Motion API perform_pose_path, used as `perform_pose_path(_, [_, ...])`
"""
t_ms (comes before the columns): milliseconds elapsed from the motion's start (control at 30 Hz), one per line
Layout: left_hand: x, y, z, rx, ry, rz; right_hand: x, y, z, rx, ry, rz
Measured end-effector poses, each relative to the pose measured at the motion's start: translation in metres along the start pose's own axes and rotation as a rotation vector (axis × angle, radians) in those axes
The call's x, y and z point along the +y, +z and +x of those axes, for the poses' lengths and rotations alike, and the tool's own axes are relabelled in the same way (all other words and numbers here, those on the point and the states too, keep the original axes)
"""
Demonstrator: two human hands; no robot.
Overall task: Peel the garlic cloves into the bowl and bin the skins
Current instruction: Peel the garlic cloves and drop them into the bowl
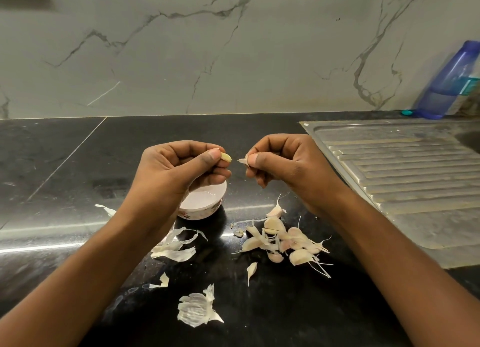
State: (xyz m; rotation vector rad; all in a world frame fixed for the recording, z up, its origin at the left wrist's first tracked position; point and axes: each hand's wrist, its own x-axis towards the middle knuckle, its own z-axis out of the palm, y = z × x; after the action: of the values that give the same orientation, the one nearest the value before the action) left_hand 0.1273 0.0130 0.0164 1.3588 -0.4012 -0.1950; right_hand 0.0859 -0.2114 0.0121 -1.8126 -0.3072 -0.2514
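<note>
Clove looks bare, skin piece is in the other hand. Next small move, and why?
Probably the left hand drops its peeled clove into the bowl: the clove shows bare and yellowish, the bowl sits just below that hand, and the right hand pinches the skin piece apart from it. The skin can be binned after; no bin is in view.

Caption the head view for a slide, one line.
Left hand pinches a peeled garlic clove near the bowl, right hand pinches a skin scrap; unpeeled cloves lie on the black counter.
</note>
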Motion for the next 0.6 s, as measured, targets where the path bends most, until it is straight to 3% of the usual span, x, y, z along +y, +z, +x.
perform_pose_path(100, [-0.0011,-0.0006,0.0006,0.030,0.012,0.024,0.0000,-0.0059,-0.0014,-0.043,0.003,-0.143])
perform_pose_path(367, [-0.0026,0.0002,-0.0007,0.009,0.023,0.083,0.0052,-0.0074,-0.0044,-0.410,0.143,-0.419])
perform_pose_path(600, [-0.0054,0.0010,-0.0018,-0.037,0.062,0.167,0.0049,-0.0053,-0.0039,-0.433,0.132,-0.385])
